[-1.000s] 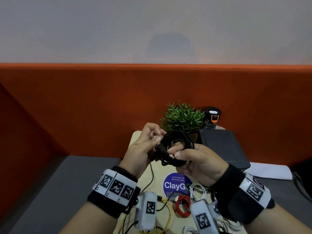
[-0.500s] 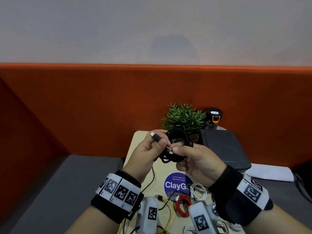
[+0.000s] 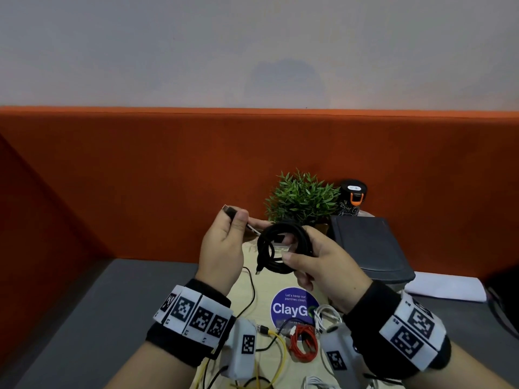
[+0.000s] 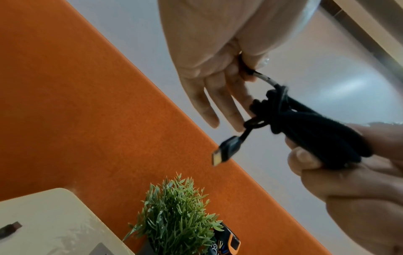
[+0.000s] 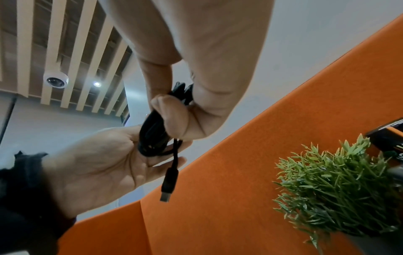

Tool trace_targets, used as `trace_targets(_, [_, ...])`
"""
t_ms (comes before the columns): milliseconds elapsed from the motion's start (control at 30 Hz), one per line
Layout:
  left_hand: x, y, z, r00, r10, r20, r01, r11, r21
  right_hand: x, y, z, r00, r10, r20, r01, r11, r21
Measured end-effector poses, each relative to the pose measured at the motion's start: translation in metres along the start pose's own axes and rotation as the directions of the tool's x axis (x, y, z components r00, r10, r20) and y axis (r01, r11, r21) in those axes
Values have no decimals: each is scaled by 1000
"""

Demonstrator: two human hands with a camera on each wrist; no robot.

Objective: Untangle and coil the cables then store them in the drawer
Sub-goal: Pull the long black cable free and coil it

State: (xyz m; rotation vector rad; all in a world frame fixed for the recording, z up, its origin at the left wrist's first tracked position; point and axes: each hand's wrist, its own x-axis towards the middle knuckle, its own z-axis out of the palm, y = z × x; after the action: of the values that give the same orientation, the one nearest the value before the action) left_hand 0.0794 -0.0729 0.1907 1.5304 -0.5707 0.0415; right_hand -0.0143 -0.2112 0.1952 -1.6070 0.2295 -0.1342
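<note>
A black cable (image 3: 283, 248) is wound into a small coil held above the table. My right hand (image 3: 300, 248) grips the coil, thumb in front and fingers behind; the right wrist view shows the thumb (image 5: 172, 117) pressing the coil (image 5: 152, 136). My left hand (image 3: 238, 217) is just left of the coil and pinches one plug end (image 3: 229, 211) between thumb and forefinger, with a short stretch of cable running back to the coil. The other plug (image 4: 226, 151) hangs free below the coil (image 4: 305, 131).
On the pale wooden table (image 3: 250, 259) lie a red coiled cable (image 3: 304, 343), a yellow cable (image 3: 280, 352), white cables (image 3: 327, 315) and a thin black lead (image 3: 251, 290). A potted plant (image 3: 303, 197), a black bottle (image 3: 352, 197) and a dark grey box (image 3: 368, 248) stand behind.
My left hand has drawn the plug end up and to the left, away from the coil. The right hand keeps holding the coil in about the same place.
</note>
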Motion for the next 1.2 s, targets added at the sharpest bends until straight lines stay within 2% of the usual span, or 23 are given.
trace_targets(100, [3, -1, -2, 997, -50, -51, 50, 999, -6, 1, -2, -1, 1000, -24, 19, 24, 1000, -11])
trace_targets(200, [6, -6, -4, 985, -145, -91, 137, 987, -82, 1, -4, -2, 997, -65, 48, 66, 998, -22])
trace_targets(333, [5, -6, -1, 968, -236, -83, 221, 963, -151, -1, -3, -1, 994, -73, 80, 71, 997, 25])
trace_targets(533, [0, -2, 10, 911, -390, 132, 411, 886, -215, -2, 5, -2, 990, -76, 117, 87, 992, -89])
trace_targets(633, [3, 1, 8, 852, -458, 255, 513, 829, -223, -4, 5, -2, 993, -63, 105, 77, 988, -134])
trace_targets(700, [7, 4, 7, 820, -502, 275, 564, 789, -242, -5, 2, 0, 992, -91, 92, 108, 974, -197])
trace_targets(767, [9, 4, 6, 813, -524, 254, 580, 770, -267, -5, 0, 3, 991, -120, 61, 132, 963, -237])
trace_targets(900, [5, 4, 8, 843, -485, 233, 531, 821, -212, -3, 0, 4, 985, -171, -16, 154, 919, -363])
trace_targets(1033, [-3, 4, 13, 840, -496, 223, 532, 833, -150, -2, -2, 6, 974, -210, -91, 135, 850, -509])
trace_targets(1200, [-12, 6, 10, 814, -438, 382, 500, 863, -76, -1, 1, 2, 970, -222, -101, 117, 787, -606])
